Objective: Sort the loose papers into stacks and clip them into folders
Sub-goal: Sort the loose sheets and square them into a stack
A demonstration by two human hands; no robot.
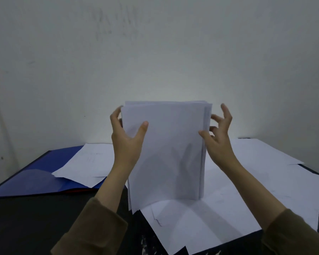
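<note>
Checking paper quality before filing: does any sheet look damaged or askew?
Yes. The sheet lying nearest on the table has a small tear near its left edge, and the stack held upright has uneven edges.

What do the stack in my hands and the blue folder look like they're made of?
Stack: thin matte white paper; sheets bow and the separate edges show at the right. Folder: probably glossy plastic, with a pale sheen on its cover, though coated card is possible.

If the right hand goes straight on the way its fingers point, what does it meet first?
The right hand points left, so its fingers would press first on the right edge of the upright stack of white paper sheets; they already seem to touch it.
</note>
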